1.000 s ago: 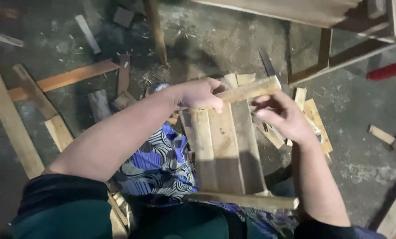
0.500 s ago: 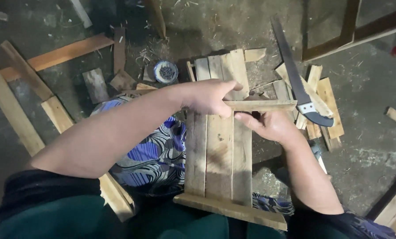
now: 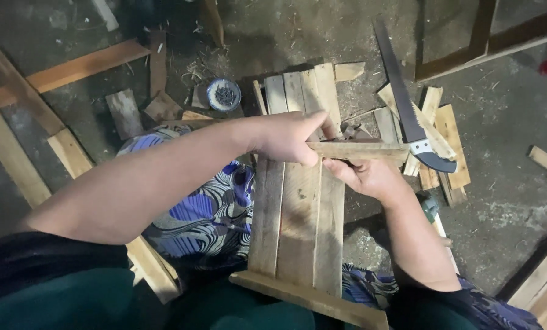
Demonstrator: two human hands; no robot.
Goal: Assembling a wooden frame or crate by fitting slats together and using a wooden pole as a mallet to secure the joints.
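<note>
A panel of three wooden slats (image 3: 298, 208) lies lengthwise from my lap out onto the floor, with a cross batten (image 3: 310, 298) at its near end. A second thin wooden batten (image 3: 371, 150) is held crosswise over the slats near the middle. My left hand (image 3: 288, 137) presses on the batten's left end with fingers curled over it. My right hand (image 3: 362, 177) grips the batten from below and holds a small dark object that I cannot make out.
A handsaw (image 3: 408, 110) with a black handle lies on wood offcuts at the right. A small round tin of nails (image 3: 224, 95) stands beyond the panel. Long planks (image 3: 72, 70) and scraps litter the concrete floor at the left; a frame (image 3: 487, 36) stands at the upper right.
The panel has been lowered from a raised tilt to lie flat toward the floor. The batten has shifted from the panel's far end toward its middle, both hands staying on it.
</note>
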